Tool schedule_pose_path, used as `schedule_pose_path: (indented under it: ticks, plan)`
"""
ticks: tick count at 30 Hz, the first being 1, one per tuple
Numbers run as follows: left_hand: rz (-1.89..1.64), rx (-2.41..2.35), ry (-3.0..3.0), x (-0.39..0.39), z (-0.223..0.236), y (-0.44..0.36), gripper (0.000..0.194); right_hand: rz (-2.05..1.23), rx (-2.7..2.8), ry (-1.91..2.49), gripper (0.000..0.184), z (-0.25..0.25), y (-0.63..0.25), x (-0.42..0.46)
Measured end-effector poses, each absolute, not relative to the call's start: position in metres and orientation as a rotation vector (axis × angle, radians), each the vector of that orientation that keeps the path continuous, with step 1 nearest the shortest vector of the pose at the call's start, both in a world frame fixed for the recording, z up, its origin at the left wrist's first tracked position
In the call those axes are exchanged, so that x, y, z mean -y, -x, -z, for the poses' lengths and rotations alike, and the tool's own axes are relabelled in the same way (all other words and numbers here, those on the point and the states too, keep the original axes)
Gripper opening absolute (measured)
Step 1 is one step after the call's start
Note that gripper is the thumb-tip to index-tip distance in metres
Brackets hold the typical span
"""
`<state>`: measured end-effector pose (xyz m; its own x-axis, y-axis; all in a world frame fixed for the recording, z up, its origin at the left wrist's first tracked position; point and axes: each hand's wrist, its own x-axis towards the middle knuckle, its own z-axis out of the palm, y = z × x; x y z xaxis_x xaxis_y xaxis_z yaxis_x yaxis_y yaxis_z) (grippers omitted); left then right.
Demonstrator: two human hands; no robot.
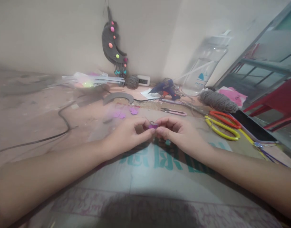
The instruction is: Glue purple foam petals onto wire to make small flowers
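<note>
My left hand (128, 133) and my right hand (177, 133) meet over the middle of the work surface. Between their fingertips both pinch a small purple piece (153, 126). The fingers of both hands are curled closed around it, so most of the piece is hidden. A few loose purple flower cut-outs (133, 111) lie just beyond my left hand. Under my forearms lies a printed sheet with green characters (157, 160).
Right of my hands lie yellow-handled scissors (221, 129), orange-handled scissors (225, 117), small pink snips (172, 111), grey yarn (218, 100) and a phone (255, 128). A blue glue gun (164, 87) sits farther back, its black cable (62, 120) trailing left. A grey moon decoration (112, 44) hangs on the wall.
</note>
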<state>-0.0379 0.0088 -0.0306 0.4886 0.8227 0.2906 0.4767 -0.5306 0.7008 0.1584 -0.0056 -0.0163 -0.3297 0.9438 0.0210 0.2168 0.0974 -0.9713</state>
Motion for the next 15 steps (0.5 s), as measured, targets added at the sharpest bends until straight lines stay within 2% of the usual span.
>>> schedule_pose_path:
  ticks: [6, 15]
  plan:
    - [-0.851, -1.071, -2.259, -0.0069, 0.0284, 0.0357, 0.019, -1.293, 1.647, 1.148, 0.011, 0.0163, -0.1572, 0.0056]
    - [-0.858, -1.065, -2.241, -0.0081, 0.0290, 0.0372, 0.020, -1.270, 1.665, 1.118, 0.014, 0.0165, -0.1594, 0.0063]
